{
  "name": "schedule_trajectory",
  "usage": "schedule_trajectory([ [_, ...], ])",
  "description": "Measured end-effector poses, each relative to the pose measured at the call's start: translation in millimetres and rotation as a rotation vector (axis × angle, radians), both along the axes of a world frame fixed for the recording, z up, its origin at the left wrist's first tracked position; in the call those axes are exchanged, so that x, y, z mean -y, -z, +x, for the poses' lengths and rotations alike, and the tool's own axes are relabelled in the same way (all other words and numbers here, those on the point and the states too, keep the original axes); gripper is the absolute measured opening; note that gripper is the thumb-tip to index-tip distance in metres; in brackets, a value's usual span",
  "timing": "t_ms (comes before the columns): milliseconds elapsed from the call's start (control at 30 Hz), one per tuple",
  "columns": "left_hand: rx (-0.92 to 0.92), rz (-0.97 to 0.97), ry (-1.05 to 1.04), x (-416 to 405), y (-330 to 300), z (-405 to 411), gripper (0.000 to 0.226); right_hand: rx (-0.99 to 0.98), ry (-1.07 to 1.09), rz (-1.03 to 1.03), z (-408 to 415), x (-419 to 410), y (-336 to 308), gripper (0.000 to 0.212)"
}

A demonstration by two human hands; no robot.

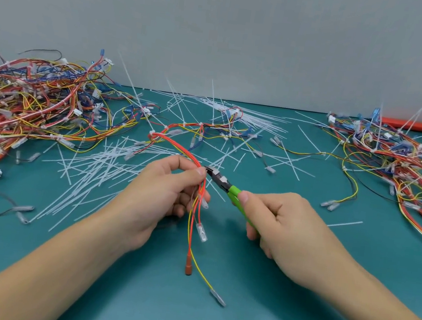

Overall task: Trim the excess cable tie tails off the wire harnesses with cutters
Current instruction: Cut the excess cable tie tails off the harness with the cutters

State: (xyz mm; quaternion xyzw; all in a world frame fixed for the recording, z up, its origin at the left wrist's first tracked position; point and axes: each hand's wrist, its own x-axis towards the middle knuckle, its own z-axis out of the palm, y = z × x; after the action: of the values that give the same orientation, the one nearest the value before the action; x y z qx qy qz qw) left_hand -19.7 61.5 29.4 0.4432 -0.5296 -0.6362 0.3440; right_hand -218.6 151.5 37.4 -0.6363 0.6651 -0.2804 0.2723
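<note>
Left hand [165, 194] is pinching the wire harness [179, 143] between thumb and fingertips right at the tie point, lifted just above the middle of the counter [294, 291]. Right hand [279, 222] is wrapping the green handles of the cutters [221, 181], nose touching the bundle beside the left thumb.

Handling: harness is looking light and floppy, thin insulated wires with no stiffness of their own, so gripping it close to the tie is the right spot; hold further off and it'll be swinging away from the blades. Insulation is probably easy to nick. The tie tail is stiff, springy nylon.

Orientation: harness long axis is running from the far middle of the counter, arching toward the near edge through the left hand, loose terminal ends hanging down toward the near edge. Cutters are pointing toward the far-left corner, handles trailing toward the near-right.

Can't tell whether the blades are already on the tail; it's blurred and hidden at the tip.

Cut tails [101, 169] are lying scattered left of the hands.
</note>
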Motion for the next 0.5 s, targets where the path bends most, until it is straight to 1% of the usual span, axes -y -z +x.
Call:
schedule_trajectory([
  [67,0.000,0.000,-0.001,0.8,0.2,0.3,0.015,-0.046,-0.040,-0.075,-0.5,-1.0,-2.5,0.054],
  [167,0.001,0.002,-0.005,1.1,0.3,0.4,0.015,-0.144,-0.057,-0.107,-3.1,0.1,-5.4,0.039],
  [333,-0.001,0.004,-0.008,1.0,-0.4,0.2,0.014,-0.281,-0.002,-0.178,-2.7,-0.3,-9.1,0.044],
  [500,-0.009,0.002,-0.012,1.7,1.5,-0.4,0.012,-0.314,0.013,-0.182,-1.7,2.0,-6.2,0.037],
])
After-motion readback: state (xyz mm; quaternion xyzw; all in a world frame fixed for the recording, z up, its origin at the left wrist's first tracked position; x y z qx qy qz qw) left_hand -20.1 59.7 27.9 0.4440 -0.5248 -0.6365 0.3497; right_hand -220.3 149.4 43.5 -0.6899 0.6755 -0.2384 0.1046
